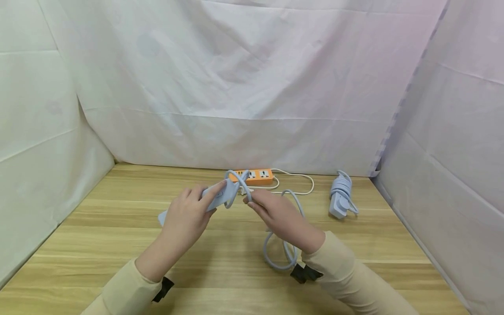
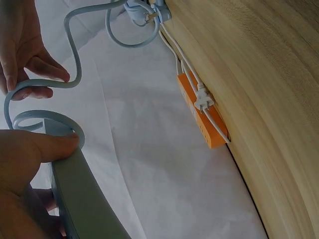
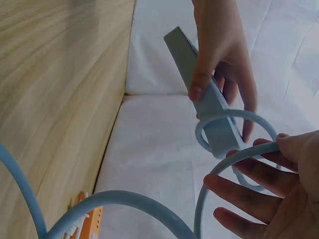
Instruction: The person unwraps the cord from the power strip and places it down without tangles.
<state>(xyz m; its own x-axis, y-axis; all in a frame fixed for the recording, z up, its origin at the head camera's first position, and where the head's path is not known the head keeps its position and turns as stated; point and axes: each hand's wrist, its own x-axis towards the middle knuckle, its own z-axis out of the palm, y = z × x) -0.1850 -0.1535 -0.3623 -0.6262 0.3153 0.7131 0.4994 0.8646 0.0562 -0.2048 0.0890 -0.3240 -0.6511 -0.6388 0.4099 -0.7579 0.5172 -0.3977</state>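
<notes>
A light blue power strip (image 1: 217,195) is gripped in my left hand (image 1: 187,212), tilted and raised above the table. In the left wrist view the thumb lies across the power strip (image 2: 84,194) near its cord end. The strip's blue cord (image 3: 134,196) loops around that end. My right hand (image 1: 281,215) pinches the cord between thumb and fingers just right of the strip, plain in the right wrist view, where the right hand (image 3: 279,184) has its other fingers spread. More of the cord hangs in loops below the right hand, down toward the table.
An orange power strip (image 1: 257,181) with a white cord (image 1: 311,186) lies at the back of the wooden table (image 1: 138,188). Another blue power strip (image 1: 338,205), its cord wound in a bundle, is at the right. White cloth (image 1: 236,87) encloses the back and sides.
</notes>
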